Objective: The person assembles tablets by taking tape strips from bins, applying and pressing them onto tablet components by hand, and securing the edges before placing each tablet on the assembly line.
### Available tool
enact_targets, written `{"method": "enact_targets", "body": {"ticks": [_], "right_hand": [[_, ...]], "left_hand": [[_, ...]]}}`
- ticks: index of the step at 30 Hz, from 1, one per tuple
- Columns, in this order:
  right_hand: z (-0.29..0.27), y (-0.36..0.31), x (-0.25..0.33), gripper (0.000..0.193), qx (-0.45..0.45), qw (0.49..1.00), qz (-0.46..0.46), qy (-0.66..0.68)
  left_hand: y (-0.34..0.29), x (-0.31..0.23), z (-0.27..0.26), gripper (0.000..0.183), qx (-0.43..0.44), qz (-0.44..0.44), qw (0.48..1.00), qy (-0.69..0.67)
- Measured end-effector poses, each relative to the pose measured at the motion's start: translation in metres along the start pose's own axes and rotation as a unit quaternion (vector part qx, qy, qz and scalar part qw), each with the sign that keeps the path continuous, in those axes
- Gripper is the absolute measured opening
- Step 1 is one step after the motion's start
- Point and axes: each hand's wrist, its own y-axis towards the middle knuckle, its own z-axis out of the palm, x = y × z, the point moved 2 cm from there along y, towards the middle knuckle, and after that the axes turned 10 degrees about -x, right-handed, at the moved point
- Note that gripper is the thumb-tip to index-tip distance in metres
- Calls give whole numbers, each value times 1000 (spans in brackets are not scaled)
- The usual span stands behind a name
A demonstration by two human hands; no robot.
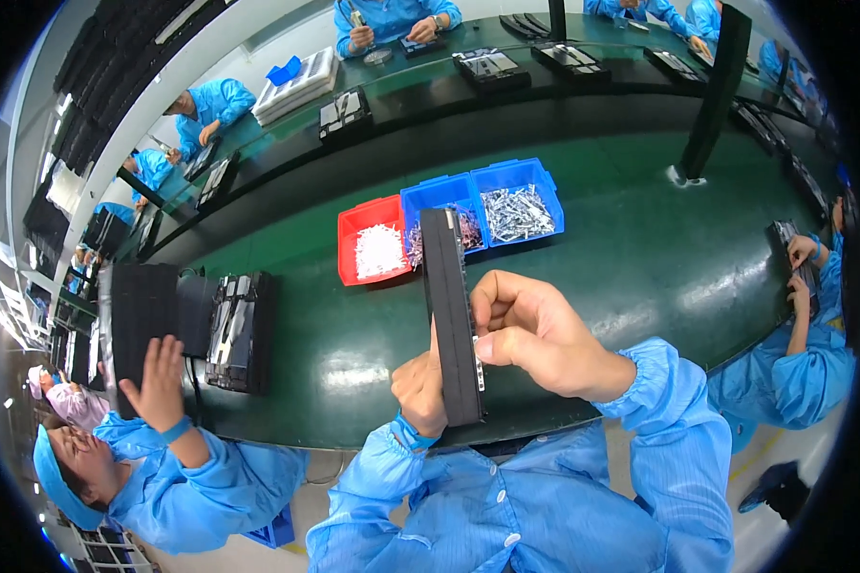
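Note:
My left hand point(420, 391) grips a long black tray point(454, 320) from its left side and holds it on edge above the near part of the table. The tray's narrow side, marked by lengthwise seams, faces up toward me. At its right side, my right hand point(545, 336) is closed in a pinch, thumb and index finger against the tray. A small silver-white strip point(480, 371) shows there, just below the thumb. Whatever lies between those fingertips is too small to make out. The tray's broad faces are mostly turned out of sight.
Beyond the tray stand a red bin point(342, 250) of white pieces and two blue bins point(552, 205) of small parts. A filled black tray point(258, 329) lies left, beside a co-worker's raised hand point(161, 382). A dark post point(715, 105) rises at far right; another co-worker sits right.

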Motion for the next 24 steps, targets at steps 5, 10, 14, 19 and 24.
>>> {"method": "enact_targets", "body": {"ticks": [5,10,14,19,24], "right_hand": [[2,-2,5,20,-20,1000,19,13],[8,-18,-12,39,-6,998,-46,46],[12,-22,-17,41,-32,996,-69,39],[-2,-10,-5,43,12,996,-92,8],[-44,-8,33,44,-177,907,-222,-312]], "left_hand": [[7,-4,1,66,18,11,1000,13],[15,-6,-2,67,44,-30,998,-38],[13,-7,0,67,47,-49,997,-42],[7,3,-5,58,-7,12,1000,-22],[-3,-6,-34,18,-138,-399,873,-243]]}}
